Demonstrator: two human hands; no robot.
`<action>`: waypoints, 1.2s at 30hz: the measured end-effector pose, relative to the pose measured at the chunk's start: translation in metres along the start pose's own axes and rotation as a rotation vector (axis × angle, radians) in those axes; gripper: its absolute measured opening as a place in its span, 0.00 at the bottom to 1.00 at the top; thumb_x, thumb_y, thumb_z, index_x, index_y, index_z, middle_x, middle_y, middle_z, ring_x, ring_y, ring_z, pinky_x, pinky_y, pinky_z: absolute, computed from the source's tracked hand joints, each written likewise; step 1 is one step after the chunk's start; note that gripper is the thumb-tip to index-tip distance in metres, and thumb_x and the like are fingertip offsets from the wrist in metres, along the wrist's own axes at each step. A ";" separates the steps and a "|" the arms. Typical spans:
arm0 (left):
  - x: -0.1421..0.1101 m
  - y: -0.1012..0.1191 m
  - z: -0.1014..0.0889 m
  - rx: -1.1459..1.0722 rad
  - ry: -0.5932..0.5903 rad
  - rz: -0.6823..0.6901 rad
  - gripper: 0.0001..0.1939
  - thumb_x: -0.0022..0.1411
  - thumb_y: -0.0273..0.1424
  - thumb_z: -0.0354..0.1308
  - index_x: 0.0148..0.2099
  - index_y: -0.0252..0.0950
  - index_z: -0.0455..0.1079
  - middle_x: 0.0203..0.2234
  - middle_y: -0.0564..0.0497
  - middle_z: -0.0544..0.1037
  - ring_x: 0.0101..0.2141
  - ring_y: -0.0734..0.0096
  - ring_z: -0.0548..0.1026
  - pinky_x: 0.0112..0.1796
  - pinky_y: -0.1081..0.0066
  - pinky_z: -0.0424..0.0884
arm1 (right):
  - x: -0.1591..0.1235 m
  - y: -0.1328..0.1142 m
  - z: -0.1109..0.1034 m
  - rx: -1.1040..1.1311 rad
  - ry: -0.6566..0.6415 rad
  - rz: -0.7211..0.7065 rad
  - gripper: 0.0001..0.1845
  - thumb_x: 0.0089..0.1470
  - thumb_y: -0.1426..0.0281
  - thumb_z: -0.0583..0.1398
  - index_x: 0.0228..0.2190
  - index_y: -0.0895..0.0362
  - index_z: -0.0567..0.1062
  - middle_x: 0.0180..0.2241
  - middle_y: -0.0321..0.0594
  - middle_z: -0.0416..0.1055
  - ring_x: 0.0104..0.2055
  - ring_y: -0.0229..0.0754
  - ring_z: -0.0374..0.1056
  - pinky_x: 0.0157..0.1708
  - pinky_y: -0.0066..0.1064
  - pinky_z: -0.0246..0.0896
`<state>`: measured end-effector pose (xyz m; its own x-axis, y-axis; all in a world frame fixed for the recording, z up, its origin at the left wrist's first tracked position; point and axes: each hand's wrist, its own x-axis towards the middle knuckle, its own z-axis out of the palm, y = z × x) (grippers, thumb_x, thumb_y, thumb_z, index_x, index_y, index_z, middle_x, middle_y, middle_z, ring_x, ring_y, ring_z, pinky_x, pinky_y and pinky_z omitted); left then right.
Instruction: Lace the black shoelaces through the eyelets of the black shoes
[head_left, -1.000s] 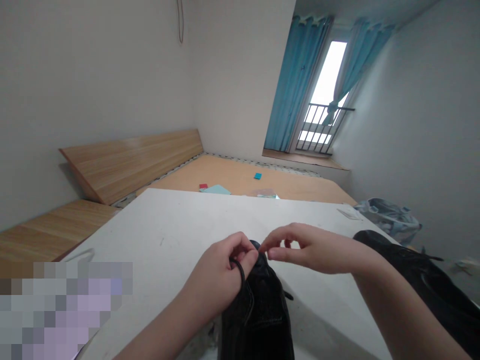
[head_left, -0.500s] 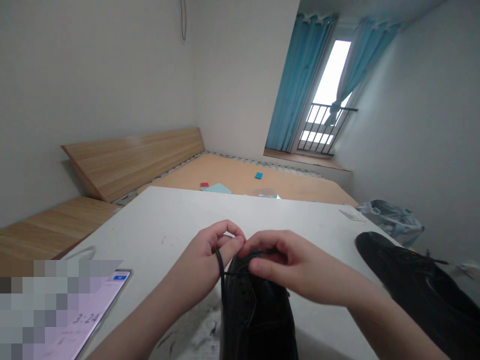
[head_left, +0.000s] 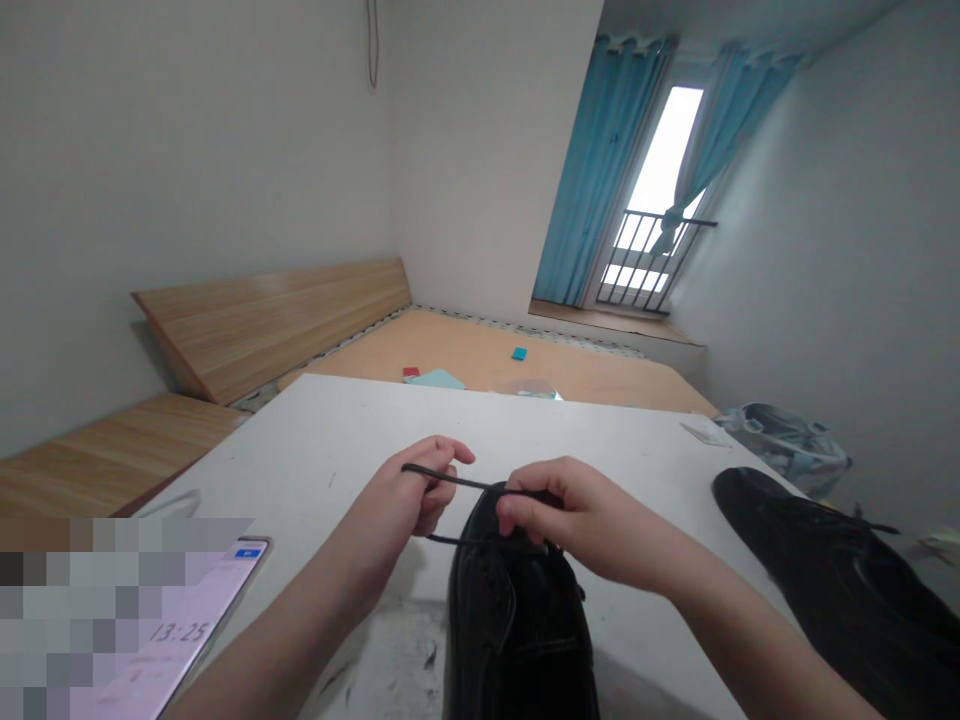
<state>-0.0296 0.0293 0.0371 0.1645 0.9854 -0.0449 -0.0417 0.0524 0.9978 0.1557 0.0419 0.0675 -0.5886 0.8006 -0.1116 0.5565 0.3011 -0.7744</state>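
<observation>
A black leather shoe (head_left: 517, 620) stands on the white table (head_left: 337, 440) right in front of me, toe pointing away. My left hand (head_left: 409, 500) pinches a loop of the shoe's thin black lace (head_left: 457, 484) and holds it out to the left of the toe. Over the top of the shoe, my right hand (head_left: 577, 515) has its fingers closed on the other part of the lace. The lace runs taut between both hands.
A second black shoe (head_left: 817, 570) lies at the table's right edge. A phone (head_left: 202, 620) showing a timer rests at the lower left. Behind the table are a wooden bed platform (head_left: 480, 350) with small items, a bag (head_left: 787, 440) and a curtained balcony door (head_left: 645, 190).
My left hand has drawn the lace loop outward to the left, stretching it away from the shoe. My right hand has settled lower on the shoe's top, gripping the lace.
</observation>
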 end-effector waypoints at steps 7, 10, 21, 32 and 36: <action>-0.012 0.004 -0.004 0.516 -0.368 0.005 0.05 0.51 0.28 0.53 0.32 0.37 0.68 0.23 0.58 0.65 0.26 0.72 0.61 0.26 0.74 0.55 | 0.000 0.001 -0.001 -0.390 -0.066 -0.092 0.18 0.64 0.63 0.53 0.26 0.58 0.73 0.21 0.34 0.66 0.23 0.35 0.59 0.23 0.26 0.45; -0.014 0.005 -0.008 0.577 -0.451 -0.027 0.08 0.57 0.35 0.55 0.34 0.37 0.71 0.24 0.57 0.68 0.28 0.71 0.64 0.28 0.73 0.57 | -0.003 -0.008 0.008 -0.686 -0.073 -0.081 0.16 0.64 0.63 0.55 0.29 0.56 0.76 0.24 0.37 0.72 0.25 0.38 0.64 0.24 0.29 0.43; -0.003 0.001 -0.017 0.542 -0.385 -0.095 0.16 0.60 0.40 0.53 0.29 0.35 0.73 0.20 0.56 0.72 0.22 0.75 0.63 0.25 0.76 0.56 | -0.002 -0.010 0.012 -0.590 0.118 -0.004 0.10 0.60 0.66 0.59 0.31 0.55 0.78 0.28 0.37 0.76 0.30 0.40 0.68 0.29 0.29 0.50; -0.016 -0.006 -0.021 0.840 -0.370 -0.118 0.14 0.59 0.39 0.53 0.29 0.39 0.75 0.15 0.58 0.68 0.19 0.73 0.63 0.20 0.76 0.52 | -0.012 -0.009 0.000 -0.383 -0.089 0.026 0.10 0.57 0.67 0.60 0.28 0.57 0.78 0.22 0.33 0.69 0.23 0.34 0.58 0.23 0.27 0.45; -0.015 -0.006 -0.020 0.895 -0.384 -0.116 0.13 0.57 0.36 0.52 0.27 0.38 0.75 0.18 0.57 0.70 0.21 0.73 0.65 0.21 0.75 0.53 | -0.011 -0.007 0.003 -0.387 -0.094 0.035 0.08 0.56 0.66 0.61 0.31 0.55 0.80 0.25 0.34 0.72 0.24 0.34 0.59 0.24 0.27 0.47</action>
<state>-0.0512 0.0174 0.0305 0.4363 0.8537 -0.2843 0.7319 -0.1529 0.6641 0.1563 0.0298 0.0728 -0.6066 0.7682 -0.2046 0.7464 0.4619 -0.4791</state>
